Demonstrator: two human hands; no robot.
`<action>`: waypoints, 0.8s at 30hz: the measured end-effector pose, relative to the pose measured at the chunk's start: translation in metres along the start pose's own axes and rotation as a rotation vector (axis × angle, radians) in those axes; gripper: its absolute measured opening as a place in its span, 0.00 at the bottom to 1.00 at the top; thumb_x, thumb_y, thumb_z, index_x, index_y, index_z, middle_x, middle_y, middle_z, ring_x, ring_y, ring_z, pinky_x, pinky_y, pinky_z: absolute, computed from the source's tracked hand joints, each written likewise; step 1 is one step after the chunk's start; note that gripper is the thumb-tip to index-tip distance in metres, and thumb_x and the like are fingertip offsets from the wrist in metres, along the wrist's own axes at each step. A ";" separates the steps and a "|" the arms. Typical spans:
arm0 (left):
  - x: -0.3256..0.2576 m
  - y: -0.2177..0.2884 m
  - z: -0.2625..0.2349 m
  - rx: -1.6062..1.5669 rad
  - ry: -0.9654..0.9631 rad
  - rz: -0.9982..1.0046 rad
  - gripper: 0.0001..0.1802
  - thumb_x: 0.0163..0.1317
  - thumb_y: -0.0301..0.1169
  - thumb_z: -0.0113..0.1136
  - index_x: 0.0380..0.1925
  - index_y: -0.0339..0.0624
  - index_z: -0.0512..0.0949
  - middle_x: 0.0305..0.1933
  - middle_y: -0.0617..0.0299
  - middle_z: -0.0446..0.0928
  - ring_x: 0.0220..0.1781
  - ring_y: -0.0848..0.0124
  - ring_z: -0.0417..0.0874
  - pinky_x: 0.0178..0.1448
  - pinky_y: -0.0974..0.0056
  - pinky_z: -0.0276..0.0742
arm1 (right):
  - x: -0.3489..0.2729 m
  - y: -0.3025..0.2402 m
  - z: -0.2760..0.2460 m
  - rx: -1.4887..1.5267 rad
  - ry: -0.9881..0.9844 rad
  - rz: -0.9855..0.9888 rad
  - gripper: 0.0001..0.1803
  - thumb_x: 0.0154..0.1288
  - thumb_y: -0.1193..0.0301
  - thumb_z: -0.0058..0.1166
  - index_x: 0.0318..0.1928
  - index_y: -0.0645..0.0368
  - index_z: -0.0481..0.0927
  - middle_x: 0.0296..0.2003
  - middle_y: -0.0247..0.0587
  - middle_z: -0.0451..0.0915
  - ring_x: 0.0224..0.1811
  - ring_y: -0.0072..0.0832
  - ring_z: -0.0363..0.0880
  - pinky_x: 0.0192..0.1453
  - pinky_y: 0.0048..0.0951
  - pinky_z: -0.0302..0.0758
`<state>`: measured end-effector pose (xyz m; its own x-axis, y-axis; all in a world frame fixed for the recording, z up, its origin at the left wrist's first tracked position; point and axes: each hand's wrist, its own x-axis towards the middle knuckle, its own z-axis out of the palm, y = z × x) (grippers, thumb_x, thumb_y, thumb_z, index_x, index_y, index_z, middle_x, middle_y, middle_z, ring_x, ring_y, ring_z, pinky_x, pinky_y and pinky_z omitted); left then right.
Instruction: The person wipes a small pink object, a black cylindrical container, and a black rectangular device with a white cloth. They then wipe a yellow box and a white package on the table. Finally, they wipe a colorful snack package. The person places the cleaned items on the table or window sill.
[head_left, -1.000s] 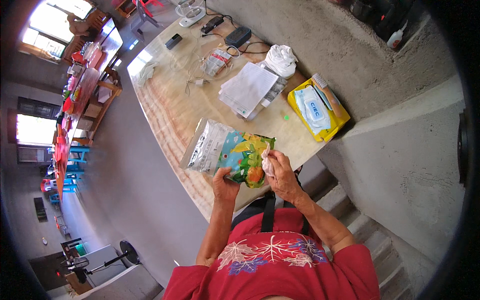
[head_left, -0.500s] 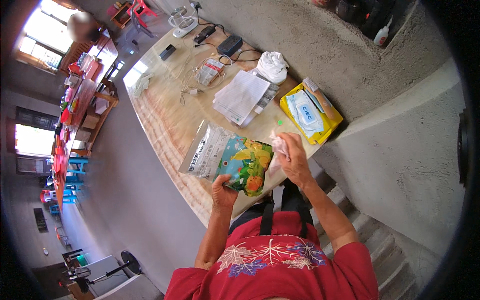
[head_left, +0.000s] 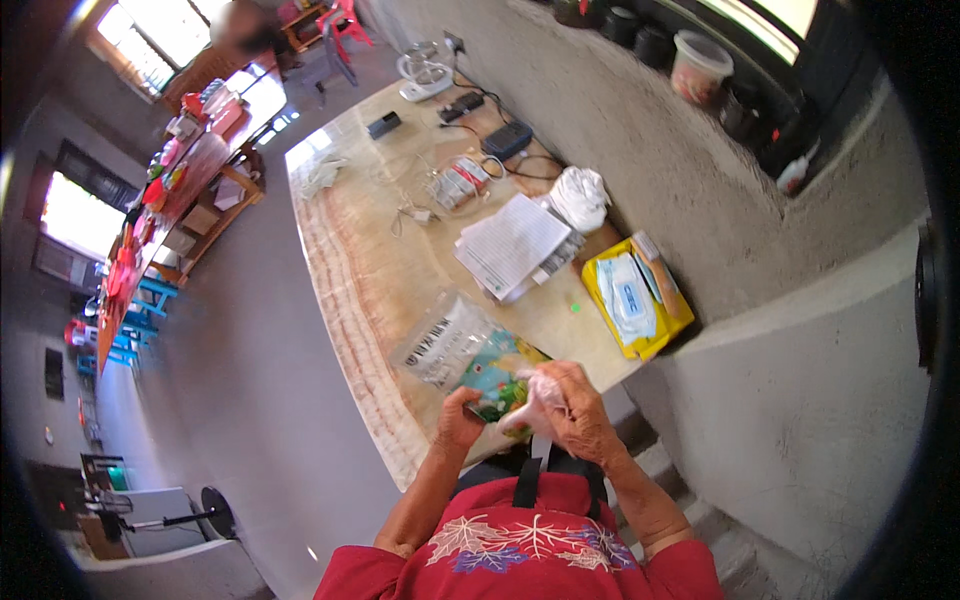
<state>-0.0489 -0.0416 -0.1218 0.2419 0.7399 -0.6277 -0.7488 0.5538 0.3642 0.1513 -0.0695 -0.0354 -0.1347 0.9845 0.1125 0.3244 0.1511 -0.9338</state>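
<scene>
A plastic bag (head_left: 445, 345), clear at one end and printed with colourful fruit at the other, lies slanted over the near edge of the table. My left hand (head_left: 459, 420) grips its near side, thumb on top. In my right hand (head_left: 582, 418) is a crumpled pale pink cloth (head_left: 543, 396), held by closed fingers against the printed part of the bag. The cloth and hand hide the bag's right end.
On the table (head_left: 350, 260) lie papers (head_left: 515, 245), a white cloth bundle (head_left: 580, 198), cables and a small green disc (head_left: 575, 308). A wipes pack (head_left: 628, 300) and a brush (head_left: 657, 268) rest on a yellow package (head_left: 660, 335). A concrete wall (head_left: 700, 220) stands at right.
My right hand has moved down and inward with the cloth, now covering part of the print. The bag sits lower in view, and the whole view has shifted.
</scene>
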 end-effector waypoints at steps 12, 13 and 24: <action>-0.009 0.000 0.001 -0.154 -0.277 -0.180 0.34 0.62 0.58 0.43 0.57 0.42 0.65 0.54 0.51 0.72 0.53 0.55 0.75 0.59 0.49 0.69 | -0.001 0.015 0.047 -0.346 -0.282 -0.552 0.17 0.50 0.68 0.59 0.44 0.53 0.78 0.51 0.39 0.72 0.52 0.40 0.67 0.58 0.39 0.64; -0.008 -0.002 -0.006 -0.167 -0.299 -0.224 0.34 0.62 0.58 0.42 0.58 0.42 0.64 0.54 0.51 0.72 0.53 0.55 0.75 0.59 0.49 0.70 | 0.004 0.014 0.047 -0.352 -0.272 -0.557 0.16 0.50 0.68 0.59 0.43 0.53 0.78 0.50 0.39 0.72 0.52 0.40 0.66 0.58 0.39 0.64; -0.023 -0.002 0.007 -0.079 -0.284 -0.206 0.41 0.60 0.64 0.38 0.62 0.43 0.60 0.60 0.50 0.67 0.58 0.54 0.71 0.62 0.50 0.66 | -0.011 0.007 0.039 -0.375 -0.353 -0.642 0.21 0.48 0.67 0.58 0.47 0.49 0.78 0.49 0.40 0.70 0.51 0.38 0.64 0.58 0.39 0.64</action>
<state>-0.0485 -0.0568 -0.1033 0.5467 0.6984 -0.4619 -0.7092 0.6794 0.1880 0.1187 -0.0825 -0.0560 -0.6665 0.6196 0.4145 0.3668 0.7566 -0.5412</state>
